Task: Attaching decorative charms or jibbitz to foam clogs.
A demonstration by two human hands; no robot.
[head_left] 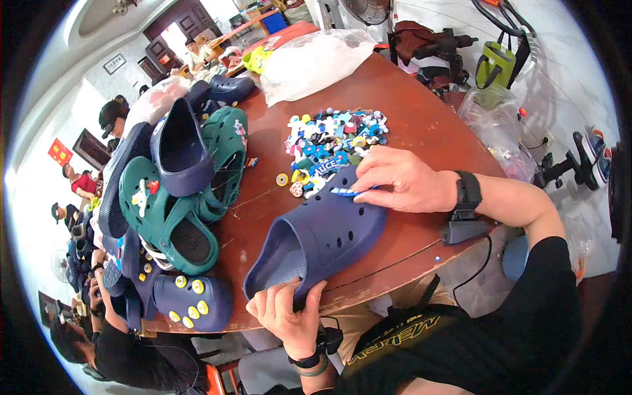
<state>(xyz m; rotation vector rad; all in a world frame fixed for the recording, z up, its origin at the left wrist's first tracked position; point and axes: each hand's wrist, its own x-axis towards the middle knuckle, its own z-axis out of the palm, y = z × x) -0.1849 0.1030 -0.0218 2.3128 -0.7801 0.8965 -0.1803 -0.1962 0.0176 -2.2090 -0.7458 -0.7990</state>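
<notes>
A navy blue foam clog (316, 230) with holes in its upper lies tilted near the table's front edge. My left hand (288, 313) is closed on the rim at its open heel end, thumb on one side and fingers on the other. Over the toe, my right hand (398, 181) pinches a small blue and white shoe charm (345, 192) against the upper, by the holes. Whether its stem is inside a hole is hidden. Just beyond the toe spreads a pile of colourful shoe charms (336, 141).
Green clogs (141, 191) and navy clogs (181, 148) are heaped at the left; one navy clog (197, 303) bears yellow charms. A white plastic bag (316, 66) lies on the far part of the red-brown table (421, 118). A co-worker (145, 355) sits at the left.
</notes>
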